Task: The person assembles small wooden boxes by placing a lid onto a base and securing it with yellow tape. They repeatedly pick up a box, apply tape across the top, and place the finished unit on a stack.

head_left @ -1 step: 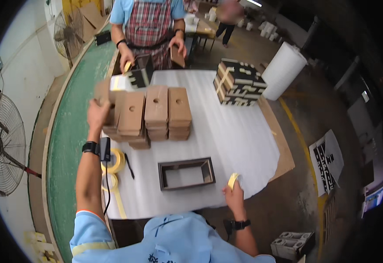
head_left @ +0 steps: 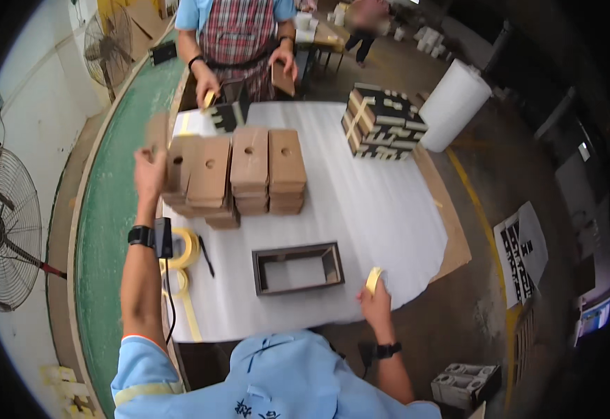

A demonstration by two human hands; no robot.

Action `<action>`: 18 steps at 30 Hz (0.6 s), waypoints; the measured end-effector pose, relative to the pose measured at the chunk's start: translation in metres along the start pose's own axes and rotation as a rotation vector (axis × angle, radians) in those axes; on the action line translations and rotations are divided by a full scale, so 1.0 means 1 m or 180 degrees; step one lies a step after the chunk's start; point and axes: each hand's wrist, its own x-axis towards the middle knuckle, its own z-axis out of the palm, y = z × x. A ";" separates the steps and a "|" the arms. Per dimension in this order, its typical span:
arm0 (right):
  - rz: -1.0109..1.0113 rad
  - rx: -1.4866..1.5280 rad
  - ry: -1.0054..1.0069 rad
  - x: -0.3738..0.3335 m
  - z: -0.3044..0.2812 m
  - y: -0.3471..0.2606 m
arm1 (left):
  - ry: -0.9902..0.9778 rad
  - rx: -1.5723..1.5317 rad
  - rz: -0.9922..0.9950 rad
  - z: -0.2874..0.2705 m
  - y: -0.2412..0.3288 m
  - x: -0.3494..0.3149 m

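Observation:
At the left side of the table, my left hand (head_left: 150, 171) grips a brown cardboard piece (head_left: 156, 131), blurred by motion. Right beside it stand several stacks of brown cardboard pieces (head_left: 250, 157), most showing a round hole on top. My right hand (head_left: 375, 304), near the table's front right, is closed around a roll of yellow tape (head_left: 373, 279). Between my hands, nearer the right one, a dark rectangular frame (head_left: 298, 286) lies on the white sheet; neither hand touches it. Below my left wrist lie yellow tape rolls (head_left: 192, 249) and a black pen (head_left: 206, 255).
Across the table a co-worker (head_left: 239, 42) holds a dark box (head_left: 232, 108) and a brown piece. A bundle of black-and-tan boxes (head_left: 385, 126) sits at the far right, by a white roll (head_left: 455, 105). A green surface (head_left: 120, 181) and a fan (head_left: 5, 227) are on the left.
My left hand has lifted slightly up and left with the cardboard piece, away from the stacks. My right hand keeps the tape roll, almost still. The whole view has shifted a little.

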 end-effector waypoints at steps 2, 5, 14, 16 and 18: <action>0.0671 0.0396 -0.0086 0.015 0.004 0.029 | -0.0294 -0.1696 -0.0117 -0.016 0.038 -0.043; 0.0534 0.0962 -0.0267 0.039 0.015 0.037 | -0.1375 -0.1719 0.0601 -0.011 0.053 -0.148; 0.0381 0.1284 -0.0864 0.083 0.032 -0.009 | -0.2350 0.0498 0.3472 0.059 0.071 -0.273; 0.0242 0.1045 -0.1010 0.073 0.022 -0.048 | -0.2542 0.0544 0.3516 0.072 0.071 -0.268; 0.0169 0.0727 -0.0919 0.075 0.031 -0.044 | -0.2688 0.0562 0.3490 0.076 0.075 -0.264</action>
